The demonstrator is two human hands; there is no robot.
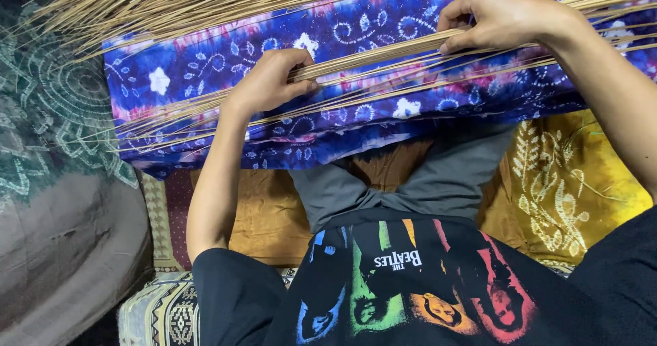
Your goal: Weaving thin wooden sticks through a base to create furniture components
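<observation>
A bundle of long thin tan sticks (383,52) lies slanted across a blue and purple patterned cushion (205,65) on my lap. My left hand (270,79) is closed around the bundle near its middle. My right hand (496,17) pinches the same sticks further right, fingers curled over them. Loose sticks (205,123) fan out below the left hand toward the cushion's left edge. A larger spread of sticks (137,4) lies along the top left.
A grey cushion with a teal patterned cloth (61,134) sits at the left. Yellow and orange patterned fabric (568,175) lies under my legs at the right. My black printed shirt (410,284) fills the bottom.
</observation>
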